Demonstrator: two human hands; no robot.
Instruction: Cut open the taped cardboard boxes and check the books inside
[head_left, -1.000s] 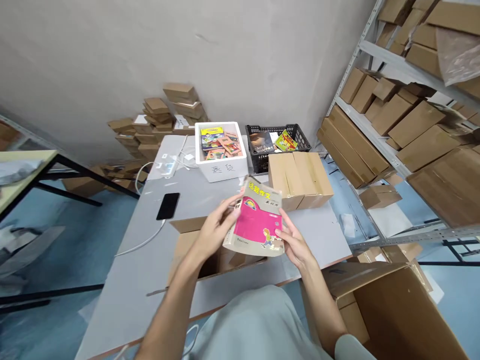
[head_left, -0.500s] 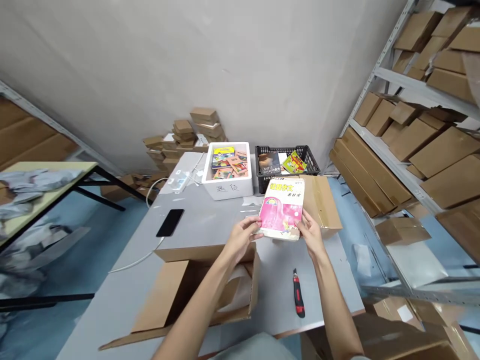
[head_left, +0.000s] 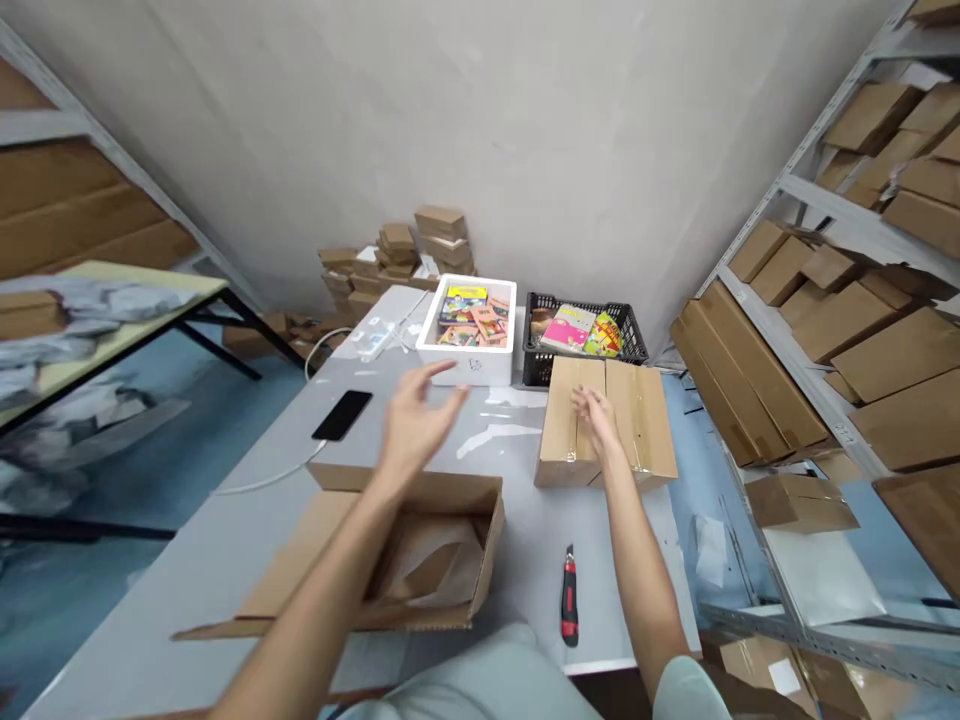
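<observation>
The pink-and-white book [head_left: 568, 330] lies in the black plastic crate [head_left: 630, 337], beside a green-and-yellow packet or booklet [head_left: 604, 335]. My left hand [head_left: 416, 420] hangs above the table, thumb and fingers spread, holding nothing. Below it stands an opened cardboard box [head_left: 427, 485] with crumpled paper inside. Over two taped cardboard boxes [head_left: 559, 420] is my right hand [head_left: 596, 412]; its fingers are loosely curled and hold nothing, and whether they touch the cardboard I cannot tell. A red-and-black utility knife [head_left: 570, 600] rests on the table near its front edge.
A white foam box [head_left: 472, 372] of colourful booklets stands left of the crate. On the table's left are a black phone [head_left: 342, 415], a white cable and a power strip [head_left: 373, 340]. Small cartons [head_left: 442, 235] are stacked by the wall; loaded shelves [head_left: 832, 420] rise at right.
The pink-and-white book has gone from both hands into the black crate. My left hand has moved left and up, the right slightly left and up. The view has shifted a little.
</observation>
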